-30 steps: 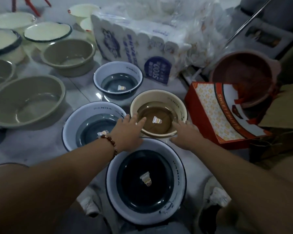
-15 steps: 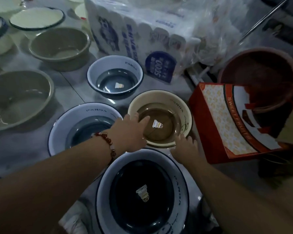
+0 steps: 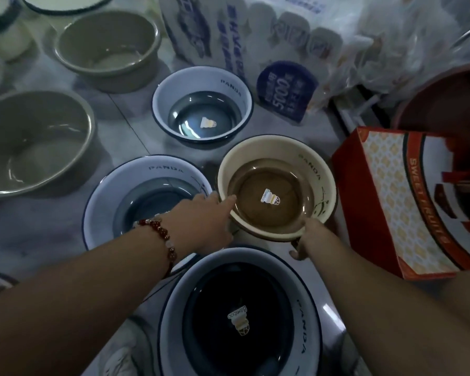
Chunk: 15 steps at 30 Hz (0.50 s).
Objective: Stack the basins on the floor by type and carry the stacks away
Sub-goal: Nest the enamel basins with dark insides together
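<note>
- Since the earlier frame both hands are closing on the cream basin (image 3: 276,185): the left hand (image 3: 205,222) is now hooking its thumb over the near-left rim, and the right hand (image 3: 305,240) is going under the near-right rim, where before it was lying flat beside it.
- The left fingers are curling around the outside of the wall, below the thumb. The right fingers are mostly hidden under the rim, so I cannot tell for certain how tightly they are gripping; they seem to be curling on the edge.
- The basin is sitting beyond the fingertips, between the two hands, and its near side seems to be rising a little from the floor.
- Risk: the wall is looking smooth and glossy, so it could be slipping out of the thumb pinch if the lift is quick.
- Risk: the red box (image 3: 407,202) is standing just beside the right fingers, so the rim could be knocking it.
- Risk: the dark basin (image 3: 304,335) is lying just under the wrists, and the blue basin (image 3: 106,199) just left of the left fingers; a low swing could be hitting their rims.
- Look: cream wall, brown bottom with a small sticker, "PANDA" printed on the far side, dark thin rim line.
</note>
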Motion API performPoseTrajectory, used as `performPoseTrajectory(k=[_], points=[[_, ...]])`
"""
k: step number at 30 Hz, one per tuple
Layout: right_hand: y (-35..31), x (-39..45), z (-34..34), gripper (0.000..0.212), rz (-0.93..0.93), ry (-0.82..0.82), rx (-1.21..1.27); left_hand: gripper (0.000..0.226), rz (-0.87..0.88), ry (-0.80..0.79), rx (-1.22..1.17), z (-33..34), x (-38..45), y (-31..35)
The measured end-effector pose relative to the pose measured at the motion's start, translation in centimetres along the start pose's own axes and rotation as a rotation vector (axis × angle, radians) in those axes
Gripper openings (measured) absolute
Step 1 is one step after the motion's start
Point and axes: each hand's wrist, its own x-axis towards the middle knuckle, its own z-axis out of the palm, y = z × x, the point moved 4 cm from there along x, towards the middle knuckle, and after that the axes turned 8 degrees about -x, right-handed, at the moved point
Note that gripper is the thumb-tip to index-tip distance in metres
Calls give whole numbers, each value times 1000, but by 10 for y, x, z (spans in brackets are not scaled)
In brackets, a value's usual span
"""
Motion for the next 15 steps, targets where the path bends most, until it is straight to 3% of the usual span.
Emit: performPoseTrajectory(k=[8,12,15], points=[[-25,-82,-6,5,-145,-75,0,53,-79,54,34,-14,-47,-13],[-16,-122,-19,22,-198,-122,21,53,-39,97,-30,-10,-78,-2],[-2,-153,-40,4,-253,-165,21,53,-26,134,-63,-4,-107,-10]])
